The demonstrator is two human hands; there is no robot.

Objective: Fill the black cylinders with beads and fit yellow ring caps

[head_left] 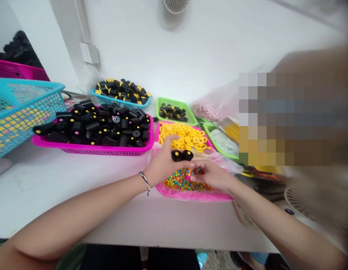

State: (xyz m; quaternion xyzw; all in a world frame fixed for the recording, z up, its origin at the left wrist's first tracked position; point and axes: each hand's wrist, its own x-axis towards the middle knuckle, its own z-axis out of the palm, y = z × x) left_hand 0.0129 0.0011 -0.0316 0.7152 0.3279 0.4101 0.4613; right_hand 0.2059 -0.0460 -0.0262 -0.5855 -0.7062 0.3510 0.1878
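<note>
"Left hand (162,162)?"
"Gripping two black pieces (183,155), glossy, round-ended, yellow dot in each. They're above the pink bead tray (191,195)."
"Right hand (212,175)?"
"Pinching a small pink piece (188,174), just beside them. Shape, can't tell."
"Surface?"
"White table (92,168). Magenta basket (120,150) on the left, heaped with similar black ones. Yellow rings (188,137) behind the beads (174,182)."
"Room?"
"White wall (219,37), fan (176,5) up top."

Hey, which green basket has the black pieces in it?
The left green basket, just behind the yellow rings; the right green basket holds pale, plastic-looking material instead.
</note>
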